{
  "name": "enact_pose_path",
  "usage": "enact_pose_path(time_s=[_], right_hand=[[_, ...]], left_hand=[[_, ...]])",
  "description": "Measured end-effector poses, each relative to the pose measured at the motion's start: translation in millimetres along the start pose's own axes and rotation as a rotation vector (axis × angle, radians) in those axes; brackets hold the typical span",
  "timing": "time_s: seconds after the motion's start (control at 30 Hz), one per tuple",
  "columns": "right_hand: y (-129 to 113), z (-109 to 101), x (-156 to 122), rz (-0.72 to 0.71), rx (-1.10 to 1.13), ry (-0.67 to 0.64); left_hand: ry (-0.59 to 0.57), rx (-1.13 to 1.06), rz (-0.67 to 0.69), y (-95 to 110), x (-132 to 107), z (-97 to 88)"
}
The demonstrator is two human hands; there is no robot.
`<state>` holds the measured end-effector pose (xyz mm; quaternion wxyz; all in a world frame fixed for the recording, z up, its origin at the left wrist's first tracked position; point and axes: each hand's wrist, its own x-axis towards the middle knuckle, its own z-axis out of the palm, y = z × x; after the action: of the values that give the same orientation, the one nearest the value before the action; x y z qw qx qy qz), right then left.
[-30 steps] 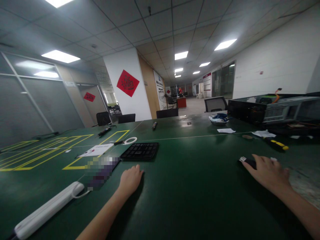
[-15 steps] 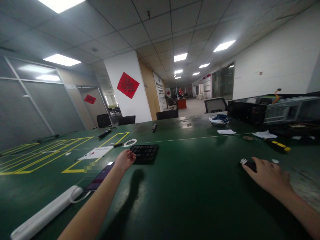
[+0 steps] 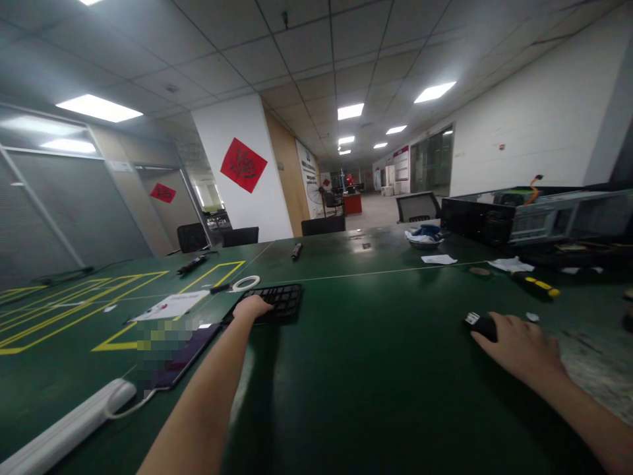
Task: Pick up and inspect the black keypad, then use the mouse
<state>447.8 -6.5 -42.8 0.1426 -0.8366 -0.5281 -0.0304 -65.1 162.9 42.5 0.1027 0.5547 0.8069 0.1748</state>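
My left hand is stretched far forward on the green table. It sits on the near left edge of a black keyboard, fingers curled down over that edge. My right hand lies flat on the table at the right. Its fingertips rest on a small black object with a white end, which sticks out to the left from under the fingers.
A phone and a white power strip lie near left, with a paper sheet and a white tape roll beyond. A yellow-handled screwdriver, an open computer case and a bowl are at the right; chairs line the far edge.
My left hand has moved forward from the bare table beside the phone onto the keyboard's near edge. My right hand has stayed on the small black object. The view shifted slightly to the right.
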Motion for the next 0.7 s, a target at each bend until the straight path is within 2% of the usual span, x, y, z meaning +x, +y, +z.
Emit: enact_pose_path(time_s=[0.13, 0.23, 0.33, 0.43, 0.47, 0.53, 0.57, 0.63, 0.7], right_hand=[[-3.1, -9.3, -1.4, -0.005, 0.006, -0.079], [-10.3, -16.8, -4.3, -0.041, 0.114, -0.066], [-28.5, -27.8, -14.2, -0.193, 0.340, -0.027], [-55.0, -45.2, -34.2, -0.396, 0.607, -0.171], [-63.5, -51.2, -42.3, -0.443, 0.674, -0.242], [-77.6, -60.3, -58.0, -0.522, 0.755, -0.338], [-82.7, -62.8, -64.7, -0.555, 0.785, -0.362], [-88.9, -63.6, -74.3, -0.603, 0.842, -0.379], [-90.9, -61.0, -78.8, -0.631, 0.886, -0.387]], left_hand=[[0.020, 0.030, 0.045, 8.2, -15.5, -2.0], [0.016, -0.043, 0.113, 22.1, -37.0, -0.9], [-0.042, -0.182, 0.232, 45.7, -74.9, 8.1], [-0.129, -0.372, 0.382, 70.6, -129.0, 27.3], [-0.171, -0.457, 0.427, 77.4, -148.3, 35.1], [-0.357, -0.836, 0.551, 87.9, -184.2, 50.5], [-0.436, -0.949, 0.596, 91.5, -199.5, 57.2], [-0.563, -1.091, 0.664, 95.9, -222.4, 67.1], [-0.630, -1.143, 0.700, 97.2, -235.3, 72.3]])
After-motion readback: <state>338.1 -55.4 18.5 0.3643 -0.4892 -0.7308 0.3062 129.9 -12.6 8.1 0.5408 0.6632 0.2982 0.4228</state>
